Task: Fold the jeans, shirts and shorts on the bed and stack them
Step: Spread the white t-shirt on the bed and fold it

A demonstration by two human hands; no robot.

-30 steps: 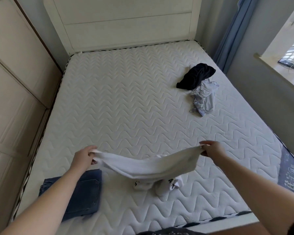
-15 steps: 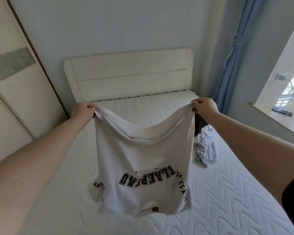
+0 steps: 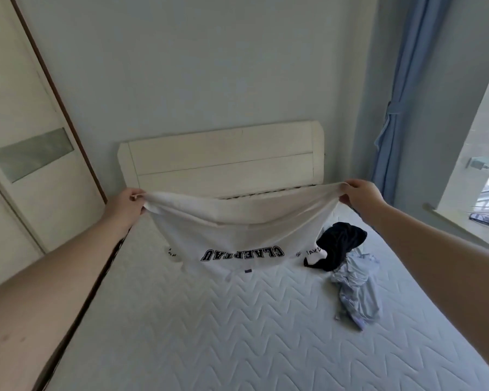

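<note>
The bed (image 3: 237,334) fills the lower view, its quilted mattress running up to the cream headboard (image 3: 220,156), which serves as the landmark here. The white shirt (image 3: 237,230) now stretches across in front of the headboard's lower edge, and this is the change: half a second ago it hung full-length in the air, while now its printed lower part has come down and lies on the mattress just below the headboard, the black lettering reading upside down. Only the top edge is held up, sagging in the middle.

To the right of the headboard and nearer the viewer, the black garment (image 3: 339,244) lies crumpled on the mattress, touching the pale blue garment (image 3: 356,294) heaped just in front of it; both are unfolded.

The left hand (image 3: 124,204) pinches one upper corner of the shirt at the headboard's left end, its grip clamped on the fabric. The right hand (image 3: 362,194) pinches the other corner at the right end, grip likewise clamped.

Judged from this, the shirt is being spread flat for folding; the fold itself is not yet begun, and two more garments wait.
</note>
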